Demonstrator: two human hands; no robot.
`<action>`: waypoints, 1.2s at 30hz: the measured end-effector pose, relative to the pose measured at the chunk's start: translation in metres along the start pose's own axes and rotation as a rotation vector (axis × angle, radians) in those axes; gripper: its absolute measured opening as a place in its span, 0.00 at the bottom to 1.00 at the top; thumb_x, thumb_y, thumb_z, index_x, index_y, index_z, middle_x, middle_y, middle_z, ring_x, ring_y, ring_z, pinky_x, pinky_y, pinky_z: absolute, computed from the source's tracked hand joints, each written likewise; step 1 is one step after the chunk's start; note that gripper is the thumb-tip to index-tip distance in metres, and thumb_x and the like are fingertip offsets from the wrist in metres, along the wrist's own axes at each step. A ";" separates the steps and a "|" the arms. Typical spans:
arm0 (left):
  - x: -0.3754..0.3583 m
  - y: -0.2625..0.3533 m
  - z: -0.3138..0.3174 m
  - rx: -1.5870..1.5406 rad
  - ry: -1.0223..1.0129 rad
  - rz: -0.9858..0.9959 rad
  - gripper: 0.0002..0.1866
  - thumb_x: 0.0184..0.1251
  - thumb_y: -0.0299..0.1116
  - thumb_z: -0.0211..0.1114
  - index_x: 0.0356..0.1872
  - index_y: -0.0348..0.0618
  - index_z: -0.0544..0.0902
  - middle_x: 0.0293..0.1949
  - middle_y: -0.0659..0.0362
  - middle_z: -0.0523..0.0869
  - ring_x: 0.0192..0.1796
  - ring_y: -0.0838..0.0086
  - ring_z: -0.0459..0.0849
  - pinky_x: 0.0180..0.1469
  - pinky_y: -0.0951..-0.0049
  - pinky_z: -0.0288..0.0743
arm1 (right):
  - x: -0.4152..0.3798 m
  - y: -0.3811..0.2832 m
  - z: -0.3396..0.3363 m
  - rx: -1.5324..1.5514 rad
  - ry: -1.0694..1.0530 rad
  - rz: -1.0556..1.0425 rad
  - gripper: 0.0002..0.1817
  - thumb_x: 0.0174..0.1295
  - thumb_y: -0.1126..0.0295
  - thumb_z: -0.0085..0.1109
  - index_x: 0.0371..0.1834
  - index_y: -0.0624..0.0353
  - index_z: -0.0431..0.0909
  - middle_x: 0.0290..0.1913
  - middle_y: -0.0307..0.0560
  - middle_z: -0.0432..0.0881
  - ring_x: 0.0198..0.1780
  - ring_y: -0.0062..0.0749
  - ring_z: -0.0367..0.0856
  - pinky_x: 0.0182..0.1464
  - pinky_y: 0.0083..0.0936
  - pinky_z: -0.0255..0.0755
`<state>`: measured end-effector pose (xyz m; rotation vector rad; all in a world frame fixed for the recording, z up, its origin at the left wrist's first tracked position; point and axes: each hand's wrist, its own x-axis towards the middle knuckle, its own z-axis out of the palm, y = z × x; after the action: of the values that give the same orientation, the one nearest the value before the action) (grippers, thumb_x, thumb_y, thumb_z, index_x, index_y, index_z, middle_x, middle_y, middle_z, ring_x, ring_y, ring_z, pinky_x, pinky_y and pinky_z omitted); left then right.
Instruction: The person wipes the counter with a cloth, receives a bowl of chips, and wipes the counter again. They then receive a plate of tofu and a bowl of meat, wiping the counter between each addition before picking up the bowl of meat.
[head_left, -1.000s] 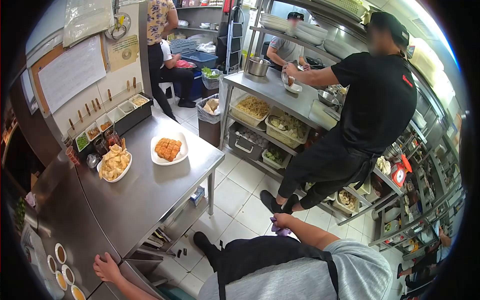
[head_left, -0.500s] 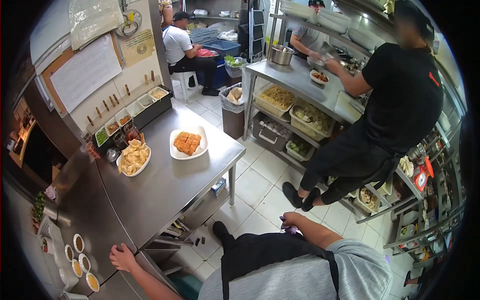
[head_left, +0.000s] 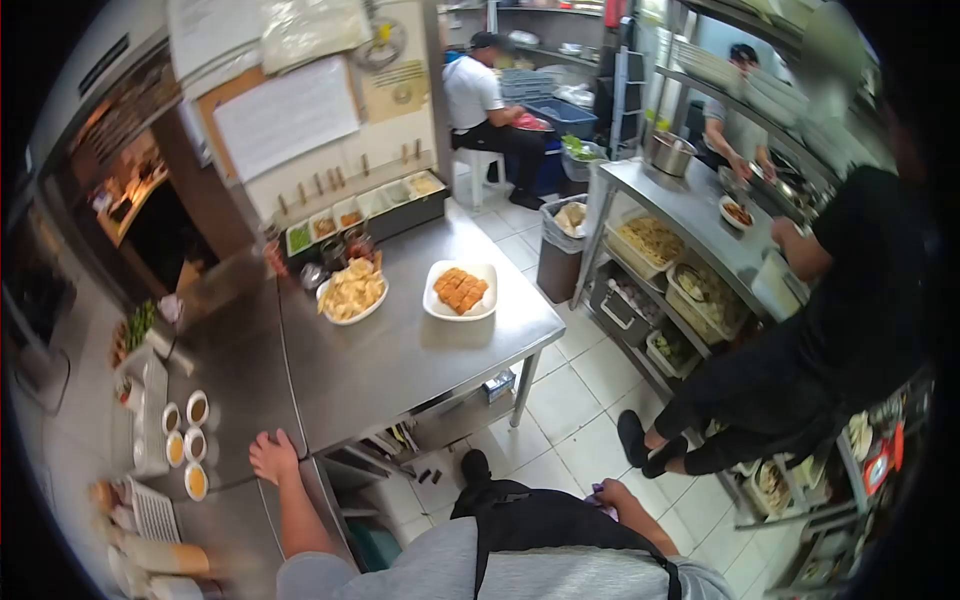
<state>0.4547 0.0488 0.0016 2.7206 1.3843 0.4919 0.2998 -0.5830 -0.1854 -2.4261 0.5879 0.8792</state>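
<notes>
No text could be read. White sheet on the corkboard: print too small and blurred. Tan poster beside it bore a round emblem, lettering illegible. Plastic-wrapped papers above showed nothing readable. Red mark on the co-worker's black shirt did not show in this view. Small box on the shelf under the steel table: printing unclear.

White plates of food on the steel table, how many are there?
2: a plate of pale chips near the condiment tray, and a plate of orange fried pieces to its right. None looks hidden.
</notes>
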 end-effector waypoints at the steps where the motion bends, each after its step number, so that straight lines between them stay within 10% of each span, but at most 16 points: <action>1: -0.002 0.002 -0.001 0.009 -0.019 -0.008 0.22 0.57 0.53 0.53 0.49 0.54 0.71 0.52 0.57 0.69 0.56 0.60 0.65 0.53 0.55 0.60 | -0.004 0.005 -0.001 0.080 -0.016 0.073 0.22 0.39 0.58 0.67 0.35 0.61 0.79 0.38 0.55 0.80 0.41 0.41 0.80 0.41 0.33 0.72; 18: -0.004 0.003 -0.005 -0.011 -0.015 -0.012 0.22 0.57 0.52 0.53 0.49 0.53 0.70 0.51 0.55 0.69 0.56 0.61 0.64 0.54 0.57 0.59 | 0.042 -0.020 -0.065 0.324 0.352 -0.032 0.23 0.42 0.59 0.56 0.38 0.67 0.74 0.39 0.63 0.77 0.43 0.52 0.76 0.45 0.36 0.70; 25: -0.009 0.007 -0.018 -0.025 -0.011 0.003 0.22 0.54 0.50 0.56 0.46 0.51 0.73 0.47 0.54 0.73 0.53 0.59 0.69 0.51 0.55 0.64 | -0.001 -0.210 -0.209 1.225 0.625 -0.440 0.10 0.53 0.72 0.49 0.39 0.59 0.68 0.28 0.45 0.75 0.24 0.26 0.74 0.25 0.25 0.69; 28: -0.010 0.009 -0.024 -0.046 -0.012 0.041 0.22 0.53 0.50 0.58 0.46 0.51 0.75 0.45 0.53 0.75 0.51 0.58 0.72 0.48 0.54 0.70 | 0.048 -0.254 -0.215 1.165 0.621 -0.612 0.10 0.55 0.72 0.48 0.41 0.59 0.67 0.29 0.45 0.76 0.27 0.29 0.76 0.27 0.27 0.71; 30: -0.004 0.000 -0.002 0.030 0.034 0.041 0.22 0.54 0.52 0.56 0.46 0.52 0.73 0.47 0.55 0.73 0.50 0.59 0.71 0.47 0.56 0.68 | 0.088 -0.287 -0.184 0.802 0.988 -0.689 0.11 0.52 0.72 0.45 0.40 0.57 0.71 0.33 0.49 0.78 0.41 0.45 0.75 0.41 0.37 0.69; 32: -0.004 -0.002 0.005 0.050 0.042 0.012 0.22 0.55 0.53 0.55 0.47 0.54 0.71 0.48 0.56 0.71 0.52 0.61 0.68 0.49 0.56 0.64 | 0.062 -0.306 -0.177 -0.036 0.669 -0.620 0.13 0.54 0.71 0.45 0.44 0.50 0.71 0.44 0.55 0.73 0.41 0.53 0.74 0.41 0.42 0.70; 36: 0.002 -0.003 0.010 0.043 0.004 -0.016 0.22 0.56 0.54 0.54 0.47 0.55 0.71 0.49 0.56 0.69 0.54 0.60 0.66 0.51 0.56 0.62 | 0.027 -0.306 -0.130 0.210 0.720 -0.731 0.16 0.54 0.69 0.48 0.48 0.50 0.69 0.46 0.53 0.72 0.44 0.51 0.74 0.42 0.41 0.71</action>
<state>0.4565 0.0538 -0.0082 2.7409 1.4336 0.4719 0.5448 -0.4225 -0.0253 -2.4243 -0.0183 -0.3484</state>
